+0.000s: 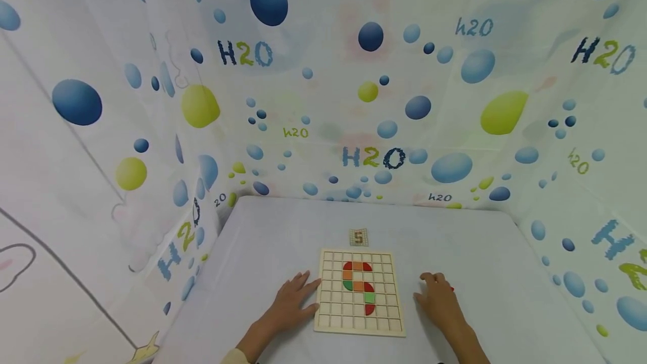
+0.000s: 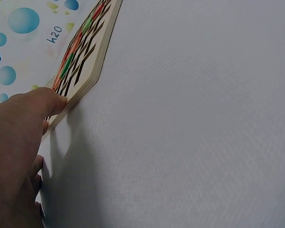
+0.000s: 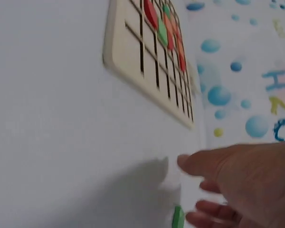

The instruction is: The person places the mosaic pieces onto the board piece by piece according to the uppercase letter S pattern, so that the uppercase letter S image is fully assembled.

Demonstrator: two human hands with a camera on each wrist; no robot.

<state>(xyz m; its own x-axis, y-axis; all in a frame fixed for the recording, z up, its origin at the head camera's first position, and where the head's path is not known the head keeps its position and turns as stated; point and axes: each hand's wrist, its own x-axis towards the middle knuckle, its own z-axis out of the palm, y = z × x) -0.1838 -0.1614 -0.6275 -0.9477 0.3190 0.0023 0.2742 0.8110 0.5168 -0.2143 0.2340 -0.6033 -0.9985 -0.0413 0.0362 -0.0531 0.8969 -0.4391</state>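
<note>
A square wooden grid board [image 1: 336, 323] lies on the table, with red, orange and green tiles [image 1: 358, 286] set in some cells in an S-like shape. My left hand [image 1: 293, 302] rests at its left edge, fingers spread; in the left wrist view the thumb [image 2: 52, 99] touches the rim. To the right of the board, my right hand [image 1: 441, 302] is over the table with loosely bent fingers and nothing visible in them. A small red piece [image 1: 452, 289] peeks out beside it. In the right wrist view a green piece [image 3: 178, 217] lies close to the fingertips.
Beyond the board's far edge lies a small card [image 1: 359, 237] printed with an S pattern on a grid. The white table [image 1: 273, 223] meets hanging sheets [image 1: 323, 100] with blue and green dots at the back and sides.
</note>
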